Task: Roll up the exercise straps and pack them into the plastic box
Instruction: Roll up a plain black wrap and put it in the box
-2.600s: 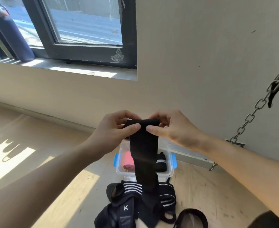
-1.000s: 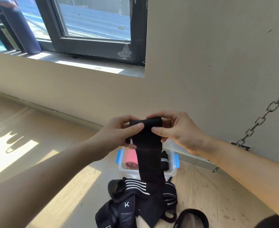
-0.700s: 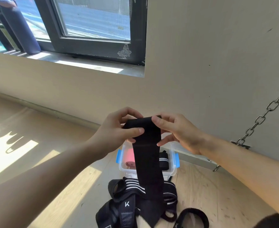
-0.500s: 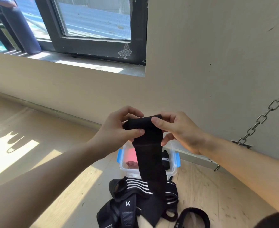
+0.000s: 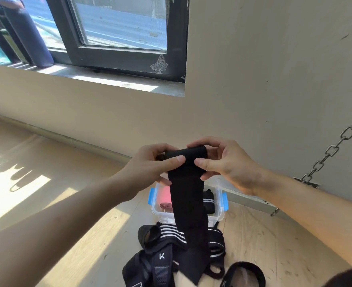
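Both hands were raised at the centre of the frame, holding the top end of a black strap (image 5: 188, 204). The left hand (image 5: 150, 164) pinched the rolled top end from the left side, thumb across the front face and fingers curled behind. The right hand (image 5: 226, 162) pinched the same end from the right side, thumb on the front edge and fingers arched over the top. The started roll lay between the two hands, its axis running left to right across the frame; neither hand was clearly nearer to it. From the roll the unrolled length hung straight down, its long axis near vertical, its lower end pointing to the bottom centre of the frame. That end reached a pile of loose straps (image 5: 171, 255) on the wooden floor (image 5: 67, 235); whether it touched the pile could not be determined. The plastic box (image 5: 218, 212) stood on the floor directly below the hands, behind the hanging length, open, with a pink roll (image 5: 164, 198) at its left and a black roll with white stripes (image 5: 208, 200) at its right. In judgement, rolling was at an early stage, since most of the strap remained unrolled. Further winding would call for turning the roll about its left-to-right axis while the hanging length fed upward.
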### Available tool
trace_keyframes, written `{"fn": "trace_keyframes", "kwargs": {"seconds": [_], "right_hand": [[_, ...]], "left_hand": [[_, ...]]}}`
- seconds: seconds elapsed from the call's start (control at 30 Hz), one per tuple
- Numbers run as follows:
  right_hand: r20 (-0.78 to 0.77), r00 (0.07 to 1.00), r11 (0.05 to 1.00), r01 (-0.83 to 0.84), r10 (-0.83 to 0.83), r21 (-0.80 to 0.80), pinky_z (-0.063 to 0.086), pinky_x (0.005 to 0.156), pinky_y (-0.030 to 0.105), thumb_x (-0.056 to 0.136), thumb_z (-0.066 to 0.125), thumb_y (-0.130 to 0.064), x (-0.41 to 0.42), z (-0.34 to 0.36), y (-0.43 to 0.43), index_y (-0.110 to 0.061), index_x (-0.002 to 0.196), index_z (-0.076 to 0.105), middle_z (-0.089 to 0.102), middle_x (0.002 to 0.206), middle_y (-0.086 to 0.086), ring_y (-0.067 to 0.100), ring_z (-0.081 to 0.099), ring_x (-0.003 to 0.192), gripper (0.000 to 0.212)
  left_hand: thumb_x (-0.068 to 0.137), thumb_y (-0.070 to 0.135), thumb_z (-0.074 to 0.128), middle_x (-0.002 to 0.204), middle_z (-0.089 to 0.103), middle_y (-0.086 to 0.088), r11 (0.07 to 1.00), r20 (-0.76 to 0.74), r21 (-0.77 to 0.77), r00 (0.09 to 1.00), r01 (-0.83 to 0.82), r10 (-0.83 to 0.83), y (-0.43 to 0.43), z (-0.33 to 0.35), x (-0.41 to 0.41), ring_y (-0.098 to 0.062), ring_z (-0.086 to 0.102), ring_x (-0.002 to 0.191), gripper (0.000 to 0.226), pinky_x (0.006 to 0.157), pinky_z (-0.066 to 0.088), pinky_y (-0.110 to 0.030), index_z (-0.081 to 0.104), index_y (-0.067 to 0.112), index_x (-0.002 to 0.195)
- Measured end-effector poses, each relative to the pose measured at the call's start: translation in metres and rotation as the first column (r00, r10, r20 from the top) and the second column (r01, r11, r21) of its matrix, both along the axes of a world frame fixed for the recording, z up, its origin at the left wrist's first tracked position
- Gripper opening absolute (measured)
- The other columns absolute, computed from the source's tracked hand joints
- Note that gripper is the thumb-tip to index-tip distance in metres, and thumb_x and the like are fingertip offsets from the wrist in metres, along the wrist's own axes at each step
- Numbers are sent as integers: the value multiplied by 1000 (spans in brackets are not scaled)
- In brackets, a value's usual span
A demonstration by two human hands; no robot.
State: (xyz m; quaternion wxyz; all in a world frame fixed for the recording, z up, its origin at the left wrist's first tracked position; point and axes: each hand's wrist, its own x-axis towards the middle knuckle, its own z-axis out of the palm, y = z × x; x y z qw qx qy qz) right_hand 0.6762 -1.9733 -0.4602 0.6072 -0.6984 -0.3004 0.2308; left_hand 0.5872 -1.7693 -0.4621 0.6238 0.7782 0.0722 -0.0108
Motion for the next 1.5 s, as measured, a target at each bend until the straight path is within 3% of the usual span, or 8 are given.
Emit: {"fn": "trace_keyframes", "kwargs": {"seconds": [0.1,0.3,0.53,0.77,1.03,1.13,1.3,1.5], "right_hand": [[-35,999,1000,-4,3,-20,60,69,34,92,69,-3,2,1,0,-18,120,66,73,110,8,17,72,97,32],[-112,993,995,-43,34,-84,61,76,37,91,55,-50,2,1,3,-15,118,70,75,106,3,15,71,97,47],[-68,998,1000,-22,20,-22,56,58,29,97,62,-23,0,-2,3,-9,114,70,74,93,1,14,71,84,24],[-24,999,998,27,-26,50,58,62,30,93,68,-7,3,-5,2,-15,115,71,72,105,15,19,72,91,23],[21,999,997,49,-50,62,58,64,29,83,76,6,4,-14,5,-26,117,73,74,101,5,12,71,85,47],[-48,999,1000,10,-10,-4,60,67,36,86,77,-7,5,-15,5,-27,130,66,72,114,7,18,73,97,49],[-130,992,999,3,-10,-51,60,68,39,93,61,-43,4,-11,8,-16,117,72,74,105,6,17,73,88,38],[-127,992,1000,16,-18,-16,61,70,39,97,65,-20,7,-16,10,-8,115,69,73,93,3,16,73,88,23]], "left_hand": [[89,15,77,99,68,-16,999,72,-1,997,-36,36,0,2,0,-18,72,84,20,63,60,-29,72,14,108],[84,2,79,88,68,-6,999,211,25,977,-37,31,-1,1,0,-14,69,72,25,58,54,-25,69,12,105],[82,4,83,104,67,-6,997,158,69,987,-24,13,0,-1,1,-19,69,87,41,62,56,-26,64,23,113],[85,53,74,101,69,-8,994,-90,-93,994,48,-57,-1,0,-1,-20,70,84,48,68,60,-35,68,20,120],[96,18,68,108,70,-13,986,-23,-168,1000,4,-8,0,-1,-1,-25,74,99,22,67,60,-27,68,14,118],[94,10,70,112,70,-17,993,15,-120,1000,-11,13,-1,-1,0,-30,73,100,23,67,59,-27,68,15,116],[89,2,75,103,72,-13,999,126,-41,991,-34,38,-2,-6,1,-20,71,86,28,65,57,-25,68,15,113],[85,0,77,107,70,-5,998,134,-4,989,-61,61,-2,-9,4,-17,71,89,40,65,59,-28,66,20,118]]}}
